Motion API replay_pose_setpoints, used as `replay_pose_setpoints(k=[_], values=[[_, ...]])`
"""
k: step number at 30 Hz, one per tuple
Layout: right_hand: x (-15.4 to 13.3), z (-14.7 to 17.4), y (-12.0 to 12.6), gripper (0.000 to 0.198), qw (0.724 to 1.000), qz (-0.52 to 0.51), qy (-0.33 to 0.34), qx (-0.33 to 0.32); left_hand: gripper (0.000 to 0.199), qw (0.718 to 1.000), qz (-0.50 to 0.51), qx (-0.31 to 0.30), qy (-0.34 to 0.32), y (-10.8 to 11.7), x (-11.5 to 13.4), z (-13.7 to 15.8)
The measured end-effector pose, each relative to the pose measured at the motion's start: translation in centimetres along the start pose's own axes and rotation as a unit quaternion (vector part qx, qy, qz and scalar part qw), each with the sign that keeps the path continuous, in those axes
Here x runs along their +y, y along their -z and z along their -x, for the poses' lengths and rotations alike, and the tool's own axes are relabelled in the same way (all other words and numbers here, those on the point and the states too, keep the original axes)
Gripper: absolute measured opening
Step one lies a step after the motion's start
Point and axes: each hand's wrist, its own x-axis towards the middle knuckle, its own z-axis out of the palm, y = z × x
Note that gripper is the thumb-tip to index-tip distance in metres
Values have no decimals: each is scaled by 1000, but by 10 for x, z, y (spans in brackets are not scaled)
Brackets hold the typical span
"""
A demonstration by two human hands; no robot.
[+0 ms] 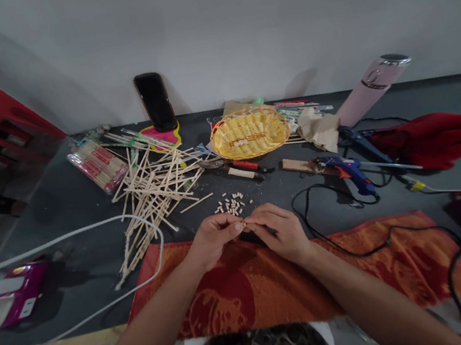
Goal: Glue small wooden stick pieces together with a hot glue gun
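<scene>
Orange towel (359, 268) along the surface's near edge; loose bamboo sticks (151, 197) toward the left; cut stick pieces (232, 203) at mid-surface. Left hand (212, 239) and right hand (279, 232) together, pinching one tiny piece (244, 224). Probably mid-assembly; steady fingertip alignment needed next.

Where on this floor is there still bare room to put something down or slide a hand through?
Bare dark floor shows left of the loose sticks, between the packet of sticks and the white cable. A smaller patch lies between the cut bits and the glue gun. It is crowded around the yellow basket, and both hands meet over the towel.
</scene>
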Motion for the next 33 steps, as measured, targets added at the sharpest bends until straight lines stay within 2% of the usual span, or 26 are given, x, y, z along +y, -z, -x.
replay_pose_setpoints(k=[12,19,33], values=[[2,0,0,17,1000,-11,-3,-13,23,1000,-8,-1,-5,1,-1,-1],[6,3,-2,30,1000,-8,6,-13,23,999,30,7,26,0,-2,0],[4,3,-3,17,999,-30,-6,-38,21,999,28,-31,33,4,-3,-2]])
